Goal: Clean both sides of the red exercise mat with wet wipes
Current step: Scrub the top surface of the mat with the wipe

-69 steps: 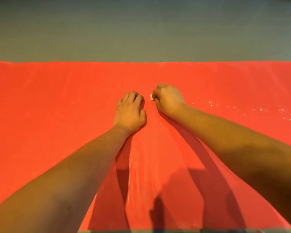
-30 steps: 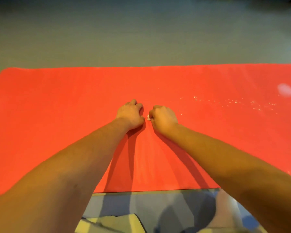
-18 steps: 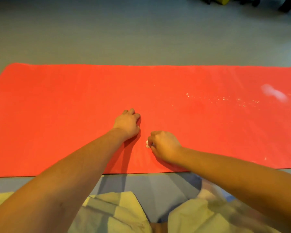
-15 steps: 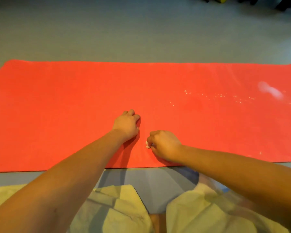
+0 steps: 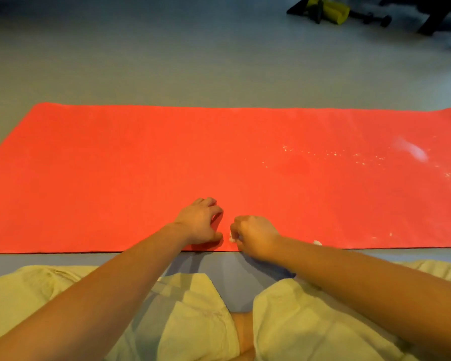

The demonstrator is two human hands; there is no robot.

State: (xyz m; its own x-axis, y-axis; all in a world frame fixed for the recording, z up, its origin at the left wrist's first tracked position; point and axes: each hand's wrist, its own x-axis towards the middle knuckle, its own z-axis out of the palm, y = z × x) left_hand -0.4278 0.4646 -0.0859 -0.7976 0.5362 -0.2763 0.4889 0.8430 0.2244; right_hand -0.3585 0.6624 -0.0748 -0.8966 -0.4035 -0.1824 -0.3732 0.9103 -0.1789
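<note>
The red exercise mat (image 5: 115, 178) lies flat across the grey floor, reaching from the left to past the right edge of the view. My right hand (image 5: 255, 237) is curled into a fist near the mat's front edge and grips a small balled white wet wipe (image 5: 231, 238), of which only a tip shows. My left hand (image 5: 202, 222) rests on the mat just left of it, fingers loosely bent, holding nothing. White specks (image 5: 333, 155) and a pale smear (image 5: 414, 152) mark the mat's right part. A small white bit (image 5: 317, 242) lies by my right forearm.
My knees in pale yellow trousers (image 5: 193, 308) are on the floor in front of the mat's near edge. Yellow and black gear (image 5: 328, 11) lies on the grey floor (image 5: 167, 61) at the far right, behind the mat.
Both hands have drawn back from the mat's middle to its near edge, the right one dragging the wipe. The view pulled back, so the mat's left end and my knees now show.
</note>
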